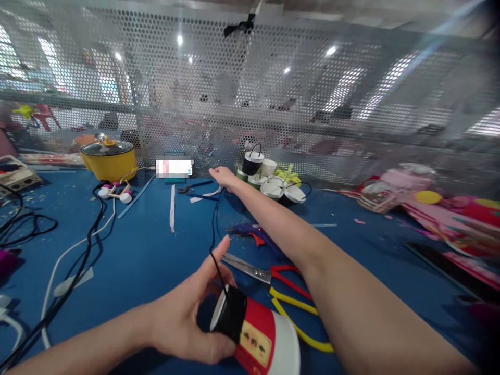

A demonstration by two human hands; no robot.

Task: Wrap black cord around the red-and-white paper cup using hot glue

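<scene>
My left hand [191,312] is closed around a paper cup piece [260,336], which lies tilted on its side. It has a white body, a red band with a cream label and a narrower black end. A thin black cord [213,229] leaves the black end and runs away from me over the table. At its far end my right hand [223,177] is stretched out, fingers pinched together on the cord. Between my arms lie scissors [255,272] with red and yellow handles. A glue gun [248,230] is partly covered by my right forearm.
Cup pieces [269,179] with cord loops cluster beyond my right hand. Pliers [201,188] and white strips [172,208] lie at the back. A yellow pot [109,159] and cables [91,234] are left, pink items [390,190] right. A perforated metal screen [195,94] borders the blue table.
</scene>
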